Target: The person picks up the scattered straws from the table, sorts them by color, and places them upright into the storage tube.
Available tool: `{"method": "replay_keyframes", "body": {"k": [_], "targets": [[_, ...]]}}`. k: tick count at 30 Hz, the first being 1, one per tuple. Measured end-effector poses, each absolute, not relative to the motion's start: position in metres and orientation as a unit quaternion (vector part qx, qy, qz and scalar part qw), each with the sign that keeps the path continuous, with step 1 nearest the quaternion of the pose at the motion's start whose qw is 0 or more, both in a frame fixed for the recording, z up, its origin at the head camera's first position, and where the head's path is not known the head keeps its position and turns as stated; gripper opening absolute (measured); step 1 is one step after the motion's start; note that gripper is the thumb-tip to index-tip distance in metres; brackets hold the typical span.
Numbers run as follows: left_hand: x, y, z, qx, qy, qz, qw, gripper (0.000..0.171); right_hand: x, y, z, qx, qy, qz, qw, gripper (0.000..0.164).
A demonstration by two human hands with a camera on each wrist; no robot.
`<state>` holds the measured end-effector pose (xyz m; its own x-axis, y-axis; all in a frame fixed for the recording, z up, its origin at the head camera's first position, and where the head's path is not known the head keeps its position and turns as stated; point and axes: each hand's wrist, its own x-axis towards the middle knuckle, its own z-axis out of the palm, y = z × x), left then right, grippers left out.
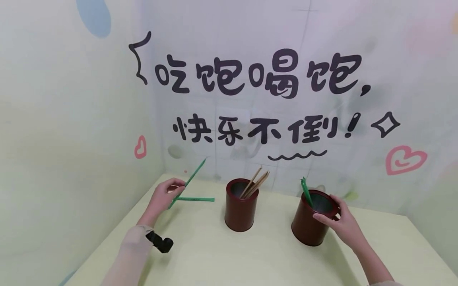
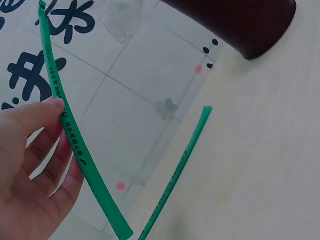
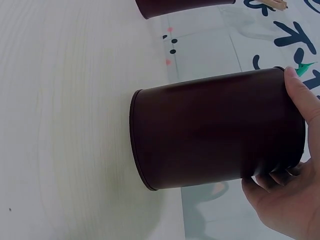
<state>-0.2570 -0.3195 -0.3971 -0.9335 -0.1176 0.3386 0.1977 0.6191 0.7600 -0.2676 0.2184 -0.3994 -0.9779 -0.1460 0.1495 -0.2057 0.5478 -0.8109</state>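
Note:
My left hand (image 1: 168, 193) pinches a long, slim green chopstick packet (image 2: 75, 135) with dark printing, holding it slanted above the table. A second green packet (image 1: 196, 199) lies flat on the table close by. At the right, my right hand (image 1: 341, 222) grips a dark red cylindrical pot (image 1: 308, 222) near its rim, thumb at the front and fingers round the far side. The pot leans slightly. Green packets (image 1: 306, 191) stand inside it, their lower parts hidden. Between the hands stands another dark red pot (image 1: 239, 210), with several bare wooden chopsticks (image 1: 255, 184) poking out.
The pale table (image 1: 229, 258) meets a wall (image 1: 222, 107) printed with dark lettering behind the pots. Another wall (image 1: 71, 159) runs along the left side. A black wrist mount (image 1: 160, 241) sits at the left sleeve.

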Motion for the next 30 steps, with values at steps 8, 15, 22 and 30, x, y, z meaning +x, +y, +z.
{"method": "replay_keyframes", "body": {"k": [8,15,22,30], "targets": [[-0.254,-0.281,-0.362,-0.049,-0.800,-0.569,0.185,0.025,-0.261,0.225,-0.404,0.093,-0.876,0.471,0.036,0.090],[-0.246,-0.246,-0.310,-0.084,-0.757,-0.605,0.231,0.020,-0.272,0.215,-0.396,0.103,-0.869,0.480,0.053,0.090],[-0.243,-0.200,-0.285,-0.136,-0.733,-0.617,0.252,0.021,-0.286,0.192,-0.397,0.116,-0.854,0.505,0.046,0.091],[-0.262,-0.112,-0.296,-0.208,-0.707,-0.644,0.203,0.022,-0.280,0.204,-0.399,0.101,-0.849,0.516,0.052,0.091]]}}
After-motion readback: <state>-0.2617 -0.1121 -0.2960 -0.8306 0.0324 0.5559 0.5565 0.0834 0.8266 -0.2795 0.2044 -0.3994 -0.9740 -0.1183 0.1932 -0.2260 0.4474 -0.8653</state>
